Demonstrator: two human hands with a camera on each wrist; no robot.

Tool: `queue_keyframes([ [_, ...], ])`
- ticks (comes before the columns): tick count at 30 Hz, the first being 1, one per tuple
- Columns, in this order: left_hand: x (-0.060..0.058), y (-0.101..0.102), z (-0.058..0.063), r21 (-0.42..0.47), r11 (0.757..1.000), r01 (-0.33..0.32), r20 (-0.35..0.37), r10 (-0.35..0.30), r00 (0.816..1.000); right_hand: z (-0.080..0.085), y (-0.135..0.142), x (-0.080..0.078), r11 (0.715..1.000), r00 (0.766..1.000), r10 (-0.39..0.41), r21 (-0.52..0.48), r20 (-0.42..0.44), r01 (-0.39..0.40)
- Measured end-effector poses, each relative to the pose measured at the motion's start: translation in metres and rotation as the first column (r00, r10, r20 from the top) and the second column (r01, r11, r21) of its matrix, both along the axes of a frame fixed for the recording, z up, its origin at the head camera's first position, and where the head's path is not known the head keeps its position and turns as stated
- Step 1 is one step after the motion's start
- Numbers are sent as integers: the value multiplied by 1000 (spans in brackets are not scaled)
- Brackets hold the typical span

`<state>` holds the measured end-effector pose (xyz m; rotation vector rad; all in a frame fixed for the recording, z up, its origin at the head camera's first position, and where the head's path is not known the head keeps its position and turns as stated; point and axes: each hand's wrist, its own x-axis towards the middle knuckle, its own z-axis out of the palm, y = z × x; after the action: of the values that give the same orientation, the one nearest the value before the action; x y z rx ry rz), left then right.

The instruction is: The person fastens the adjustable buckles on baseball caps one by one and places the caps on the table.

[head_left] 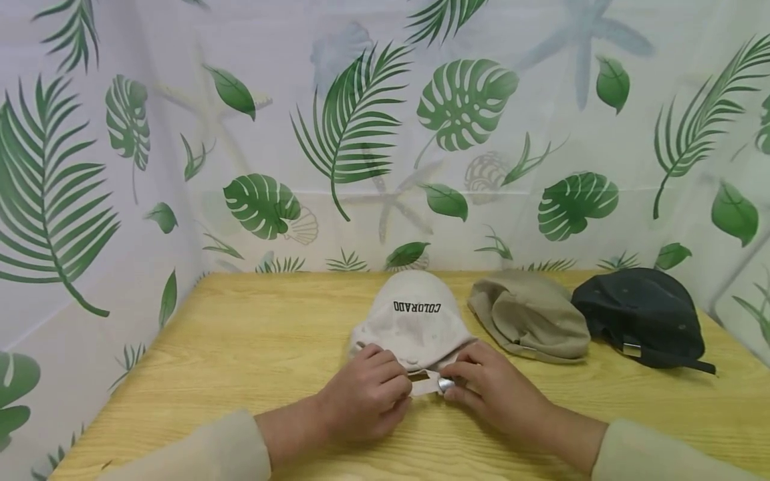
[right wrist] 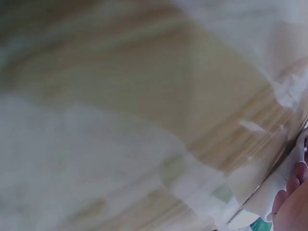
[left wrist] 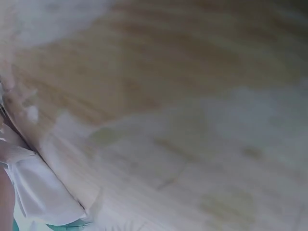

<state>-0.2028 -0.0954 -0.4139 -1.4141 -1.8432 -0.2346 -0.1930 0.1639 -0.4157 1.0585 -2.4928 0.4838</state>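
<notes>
A cream baseball cap lies on the table, with COLORADO lettered in black, upside down from my side. Its back strap and round metal buckle are toward me. My left hand has curled fingers and pinches the left part of the strap. With thumb and fingers my right hand pinches the strap at the buckle. In the left wrist view only a side of the cap shows. The right wrist view has fingers by the cap's edge; the buckle is hidden there.
A khaki cap and a black cap with a metal buckle lie side by side to the right. The wooden table ends at a white cloth backdrop printed with green leaves.
</notes>
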Motion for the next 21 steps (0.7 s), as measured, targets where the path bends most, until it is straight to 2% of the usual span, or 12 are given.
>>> queue_keyframes([
  [6,-2,0,-2,-18,1000,-10,-17,10,1000,-1,1,-1,1000,998,17,-15,-67,-18],
  [12,-3,3,-3,-26,999,-26,-2,26,1000,1,1,1,1000,991,13,-25,-136,-17],
  [21,-3,2,-4,-45,998,-38,-14,37,999,1,0,0,998,989,41,-32,-143,-46],
])
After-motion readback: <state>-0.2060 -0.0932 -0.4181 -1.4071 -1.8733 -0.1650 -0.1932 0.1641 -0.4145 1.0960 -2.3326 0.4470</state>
